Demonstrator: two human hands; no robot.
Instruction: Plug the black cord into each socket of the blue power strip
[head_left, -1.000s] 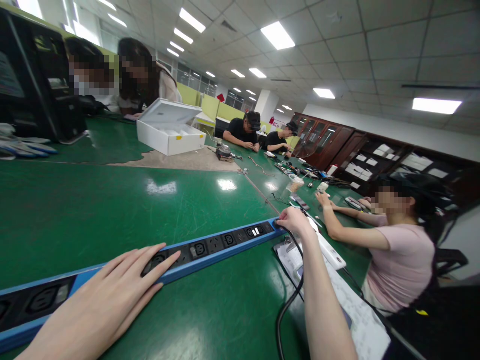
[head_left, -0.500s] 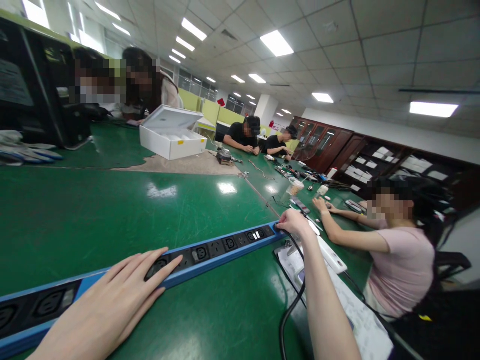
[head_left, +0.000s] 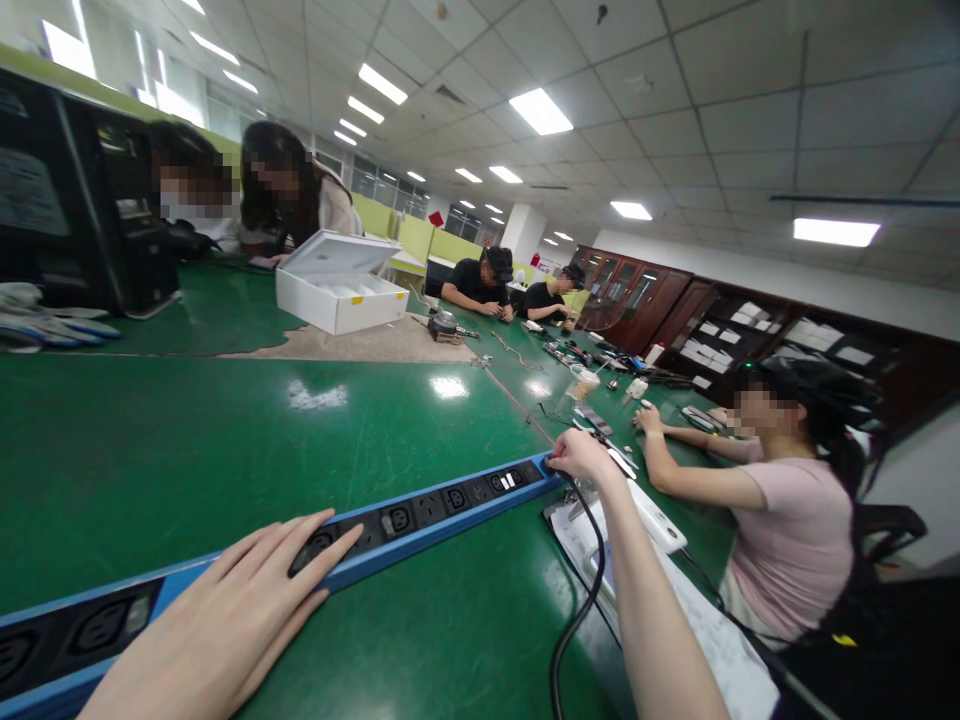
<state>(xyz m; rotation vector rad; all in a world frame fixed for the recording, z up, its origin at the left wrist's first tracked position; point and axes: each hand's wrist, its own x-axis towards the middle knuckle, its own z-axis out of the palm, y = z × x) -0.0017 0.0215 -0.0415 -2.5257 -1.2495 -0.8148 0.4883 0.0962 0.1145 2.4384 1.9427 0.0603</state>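
Note:
A long blue power strip (head_left: 427,510) with black sockets runs diagonally across the green table. My left hand (head_left: 247,600) lies on its near part, palm down with the fingers stretched out, covering some of the sockets. At the strip's far end my right hand (head_left: 585,455) is closed in a pinch around the black power cord (head_left: 601,550) where it meets the strip. From there the cord loops down towards me beside my right forearm. The fingertips partly hide the joint between cord and strip.
Right of my forearm are papers (head_left: 720,650) and a white power strip (head_left: 652,515). A co-worker in a pink shirt (head_left: 795,540) sits beyond. An open white box (head_left: 337,305), gloves (head_left: 56,325) and a black computer case (head_left: 90,200) stand farther left.
The view has shifted slightly, so everything sits a little lower and farther left. Both hands keep their places on the strip and cord. The co-worker's hands at right have moved slightly.

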